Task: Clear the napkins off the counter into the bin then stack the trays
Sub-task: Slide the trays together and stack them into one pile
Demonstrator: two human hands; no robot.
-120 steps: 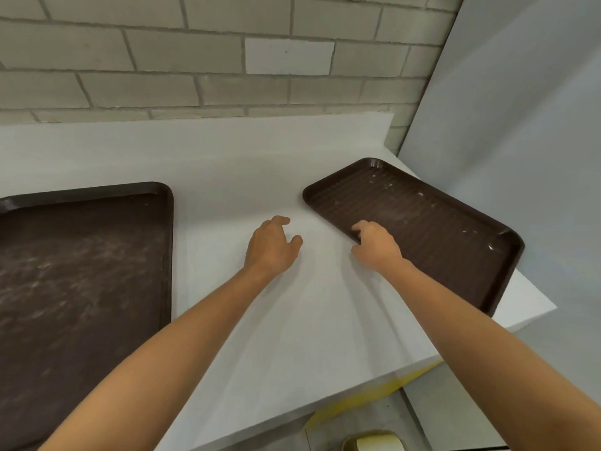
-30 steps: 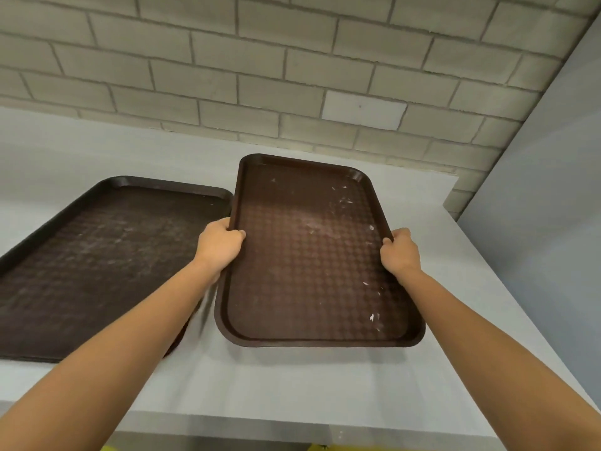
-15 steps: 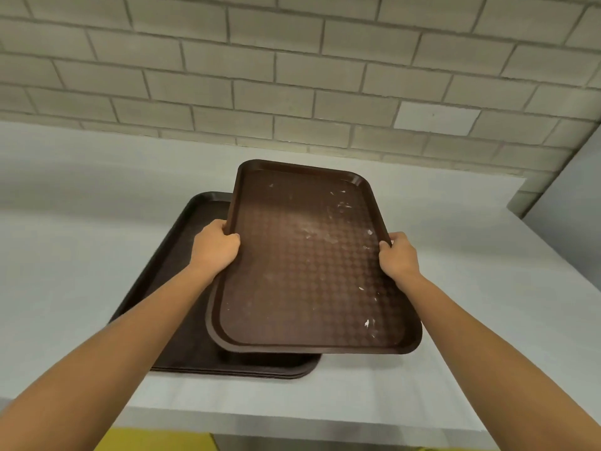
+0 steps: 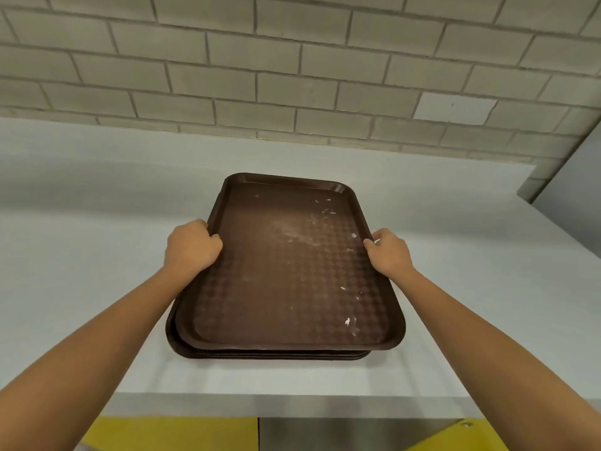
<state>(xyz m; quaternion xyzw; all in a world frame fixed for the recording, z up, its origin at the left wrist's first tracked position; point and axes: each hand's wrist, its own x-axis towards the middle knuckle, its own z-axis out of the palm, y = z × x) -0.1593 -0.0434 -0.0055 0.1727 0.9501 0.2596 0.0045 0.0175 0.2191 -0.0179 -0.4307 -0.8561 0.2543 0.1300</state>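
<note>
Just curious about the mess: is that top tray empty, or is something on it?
Nearly empty: the top tray carries only small white specks; no napkins or dishes lie on it.

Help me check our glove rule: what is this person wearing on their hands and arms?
Nothing that shows. The left hand and right hand are bare, with no gloves, and no ring or watch in view. The left forearm and right forearm are bare too: no sleeve or wristband shows.

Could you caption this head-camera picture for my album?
Left hand and right hand grip a speckled tray over the stacked trays on the counter.
</note>
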